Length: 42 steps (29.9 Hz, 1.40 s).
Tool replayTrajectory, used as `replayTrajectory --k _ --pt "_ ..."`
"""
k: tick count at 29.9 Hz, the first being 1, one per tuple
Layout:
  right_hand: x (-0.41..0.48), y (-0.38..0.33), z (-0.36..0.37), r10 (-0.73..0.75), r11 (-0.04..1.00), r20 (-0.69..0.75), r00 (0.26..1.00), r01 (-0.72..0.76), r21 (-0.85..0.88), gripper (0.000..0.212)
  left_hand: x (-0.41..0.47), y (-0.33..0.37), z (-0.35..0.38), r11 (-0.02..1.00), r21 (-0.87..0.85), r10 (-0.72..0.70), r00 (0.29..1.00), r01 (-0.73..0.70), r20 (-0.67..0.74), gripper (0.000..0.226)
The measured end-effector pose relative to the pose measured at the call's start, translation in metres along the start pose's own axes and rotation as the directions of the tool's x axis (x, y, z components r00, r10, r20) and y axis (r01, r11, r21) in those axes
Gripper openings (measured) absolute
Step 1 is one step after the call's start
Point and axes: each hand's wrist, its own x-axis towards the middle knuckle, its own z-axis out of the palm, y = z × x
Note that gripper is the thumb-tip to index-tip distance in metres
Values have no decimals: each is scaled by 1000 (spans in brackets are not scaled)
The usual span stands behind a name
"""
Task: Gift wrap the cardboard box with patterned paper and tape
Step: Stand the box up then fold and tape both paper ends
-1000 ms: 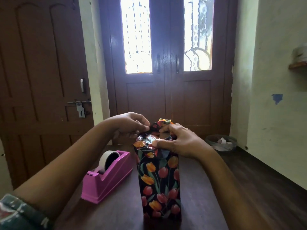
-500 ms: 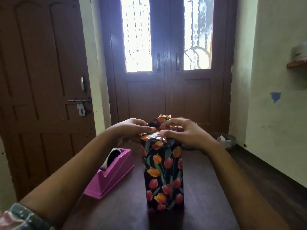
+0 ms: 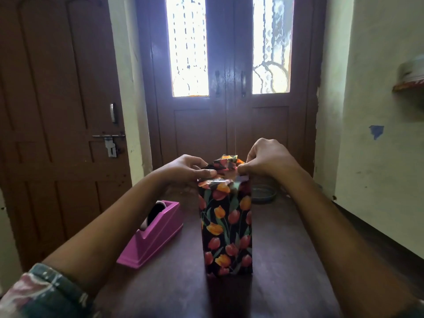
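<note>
Head view: a pink tape dispenser (image 3: 152,235) sits near the table's (image 3: 286,260) left edge. Your left hand (image 3: 185,169) pinches the paper (image 3: 226,162) bunched atop the upright tulip-wrapped box (image 3: 226,228) mid-table. Your right hand (image 3: 268,159) pinches the paper at the box's top right corner.

Home interior: brown double doors (image 3: 226,88), latched side door (image 3: 57,111), painted walls (image 3: 378,111).
</note>
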Motion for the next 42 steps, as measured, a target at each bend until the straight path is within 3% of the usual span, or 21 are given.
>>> replayTrajectory --k 3,5,7,9,11,16,18,20,21,24,26,29,32,35,36,38,42 --pt "-1 -3 -4 -38 998 -7 999 38 -54 25 4 2 -1 999 18 41 999 -42 19 13" --pt "-1 -1 -11 -49 999 6 999 49 21 22 4 3 -1 997 41 59 998 -60 31 12" --pt "1 2 -20 8 963 8 1000 -10 271 22 4 3 -1 997 19 68 997 -69 49 15" --pt "3 5 -20 114 831 27 993 -110 545 24 4 2 0 997 29 73 996 -74 55 20" --pt "3 4 -7 195 691 -9 981 -131 711 26 5 -1 5 993 59 103 994 -104 22 24" --pt "2 19 17 274 657 -257 927 15 754 22 11 -5 20 954 52 298 944 -294 -140 27" --pt "-8 27 23 207 652 -224 952 36 758 33 13 -5 20 937 66 350 915 -344 -202 25" --pt "-30 35 41 57 622 -107 993 48 781 61 13 -4 21 921 -15 375 895 -390 -243 12" --pt "-43 37 50 3 616 -48 999 36 787 79 11 -2 22 911 -94 375 902 -401 -213 4" --pt "-55 57 71 -14 656 24 1000 -9 754 124 6 0 28 912 -199 370 929 -359 19 26" --pt "-53 67 77 36 627 -2 999 -21 778 121 3 1 31 920 -169 377 915 -352 145 33" --pt "-52 63 86 72 522 -71 995 23 852 105 1 3 28 913 -147 403 893 -380 200 35" --pt "-53 45 100 82 451 -100 992 53 891 104 -1 2 21 909 -163 416 871 -385 263 42" --pt "-49 32 107 47 557 -98 994 56 829 106 0 -6 16 832 219 453 852 -510 264 42" --pt "-48 31 108 29 602 -97 995 60 796 108 0 -13 15 815 276 454 857 -510 243 43" --pt "-49 31 109 -7 678 -107 994 83 730 108 0 -26 13 857 242 422 890 -454 175 45" --pt "-52 32 109 -165 737 -271 948 301 605 79 -3 -38 13 890 138 420 899 -435 127 50"
